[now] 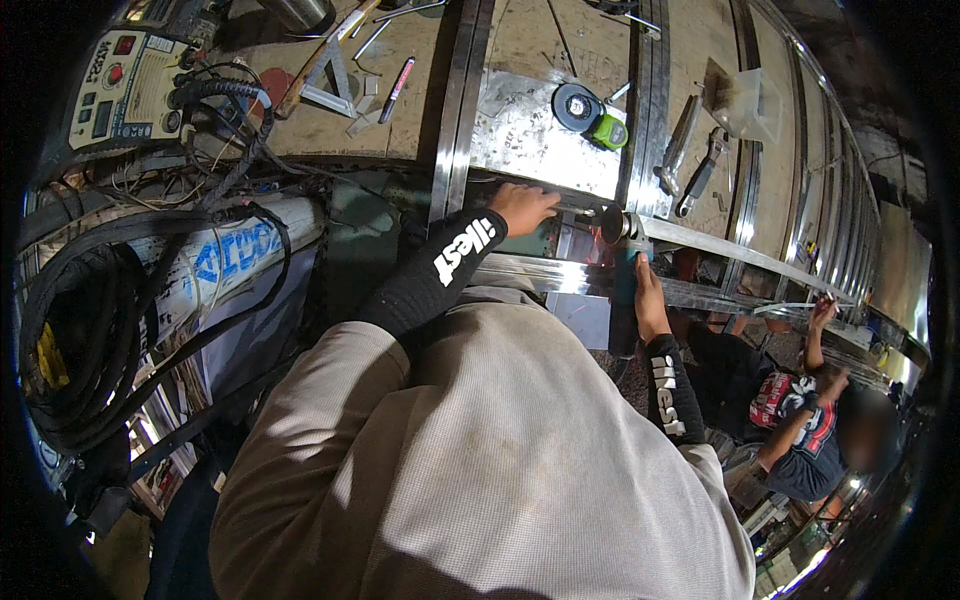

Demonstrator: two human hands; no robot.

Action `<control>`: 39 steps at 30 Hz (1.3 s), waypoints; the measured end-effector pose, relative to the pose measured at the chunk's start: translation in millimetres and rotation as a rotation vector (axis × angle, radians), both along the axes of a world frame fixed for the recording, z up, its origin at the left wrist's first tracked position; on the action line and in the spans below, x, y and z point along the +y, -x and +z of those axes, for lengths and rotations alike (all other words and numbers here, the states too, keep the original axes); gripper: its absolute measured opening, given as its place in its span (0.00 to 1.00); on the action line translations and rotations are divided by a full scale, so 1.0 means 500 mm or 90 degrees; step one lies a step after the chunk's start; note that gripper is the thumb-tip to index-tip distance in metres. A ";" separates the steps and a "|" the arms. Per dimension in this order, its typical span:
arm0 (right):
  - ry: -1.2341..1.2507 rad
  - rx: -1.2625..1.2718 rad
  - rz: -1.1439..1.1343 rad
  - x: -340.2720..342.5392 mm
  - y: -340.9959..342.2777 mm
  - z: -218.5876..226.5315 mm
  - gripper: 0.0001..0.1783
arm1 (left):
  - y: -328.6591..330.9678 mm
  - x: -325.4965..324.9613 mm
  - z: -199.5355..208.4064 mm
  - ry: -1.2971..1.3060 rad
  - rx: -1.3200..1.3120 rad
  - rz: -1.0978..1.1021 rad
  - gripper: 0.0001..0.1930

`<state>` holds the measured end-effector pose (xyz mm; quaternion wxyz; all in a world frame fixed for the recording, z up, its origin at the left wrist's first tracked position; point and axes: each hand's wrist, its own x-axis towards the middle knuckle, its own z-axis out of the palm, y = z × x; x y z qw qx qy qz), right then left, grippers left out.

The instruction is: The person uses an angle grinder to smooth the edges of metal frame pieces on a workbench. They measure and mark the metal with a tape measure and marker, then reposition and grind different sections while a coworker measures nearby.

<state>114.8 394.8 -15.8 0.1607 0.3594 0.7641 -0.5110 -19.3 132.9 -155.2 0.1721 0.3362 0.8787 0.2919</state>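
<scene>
My left hand (523,207) presses down on the edge of a shiny steel sheet (530,140) at the front of the workbench. My right hand (648,300) grips the teal body of an angle grinder (625,270), whose dark disc (610,224) sits against a steel frame bar (730,250) just right of my left hand. Both forearms wear black sleeves with white print. My beige shirt fills the lower middle of the view.
A green and black tape measure (590,112), a wrench (700,175), a red marker (397,85) and a metal square (330,85) lie on the wooden bench. A welding machine (125,90), coiled black cables (75,350) and a white cylinder (230,255) are left. Another person (800,420) crouches at lower right.
</scene>
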 end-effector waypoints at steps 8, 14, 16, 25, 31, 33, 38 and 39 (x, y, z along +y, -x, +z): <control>-0.009 0.001 0.005 0.028 -0.007 -0.038 0.47 | -0.001 -0.001 0.000 -0.013 0.004 0.002 0.16; 0.019 -0.017 -0.004 0.020 -0.005 -0.030 0.47 | -0.001 -0.001 -0.001 -0.014 0.006 0.001 0.16; 0.035 -0.015 -0.008 0.017 -0.004 -0.022 0.46 | 0.000 -0.002 0.001 -0.014 0.003 0.003 0.16; -0.003 -0.010 -0.023 0.018 -0.004 -0.032 0.47 | 0.003 -0.003 0.002 -0.015 0.000 -0.001 0.15; 0.034 -0.027 -0.012 0.011 0.020 -0.018 0.46 | 0.001 -0.003 -0.003 -0.015 -0.016 -0.006 0.15; 0.027 0.004 -0.028 0.004 0.026 -0.016 0.45 | 0.001 -0.002 0.000 0.002 -0.041 -0.009 0.16; 0.001 0.010 -0.004 0.004 0.015 -0.014 0.44 | 0.002 -0.004 0.003 -0.011 -0.030 -0.008 0.16; -0.016 0.005 0.012 0.006 0.009 -0.014 0.44 | 0.002 -0.005 0.002 -0.015 -0.026 -0.009 0.16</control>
